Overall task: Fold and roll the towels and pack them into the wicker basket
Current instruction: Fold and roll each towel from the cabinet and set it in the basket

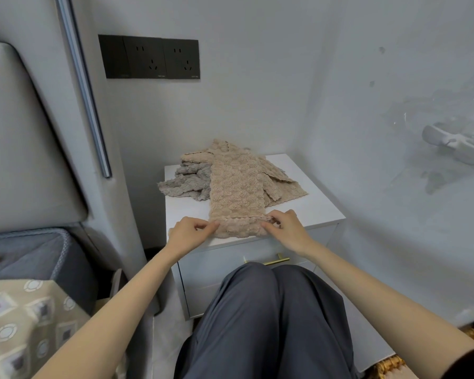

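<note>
Rolling: we curl the beige towel's [237,192] near end on the white nightstand [307,203].
Left hand [188,232]: grip pinching the towel's left corner.
Right hand [286,228]: grip pinching the right corner.

My left hand [188,233] and right hand [286,231] sit mid-frame, fingers pinched shut. Both forearms reach up from the lower corners.

Fingertips of the left hand [190,231] and right hand [284,229] vanish into the rolled end of the beige towel [237,192]. Beyond the grip, it half buries the grey towel [183,179]. Wicker basket [389,363] cut off below-right.
</note>
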